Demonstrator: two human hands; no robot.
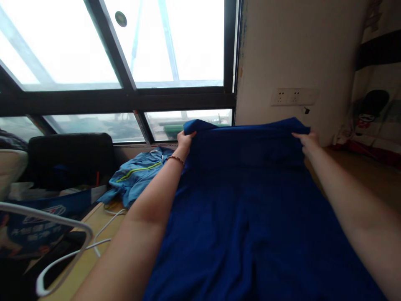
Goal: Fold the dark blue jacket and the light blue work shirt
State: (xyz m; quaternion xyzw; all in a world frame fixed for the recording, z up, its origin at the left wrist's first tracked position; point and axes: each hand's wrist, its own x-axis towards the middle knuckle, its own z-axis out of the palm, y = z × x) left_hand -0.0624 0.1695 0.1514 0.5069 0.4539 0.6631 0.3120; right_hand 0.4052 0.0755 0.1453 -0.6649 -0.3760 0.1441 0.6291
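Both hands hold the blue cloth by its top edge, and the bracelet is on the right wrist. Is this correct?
No: the head view shows the bracelet on the left wrist. The left hand and right hand do hold the cloth by its top edge.

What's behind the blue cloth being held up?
Past the blue cloth, the window, wall and socket panel show above, a brown surface at right. Whatever it directly covers can't be seen.

Seemingly a home room, wide window point(184, 46), wall sockets point(294, 96), crumpled light-blue garment point(138, 173)
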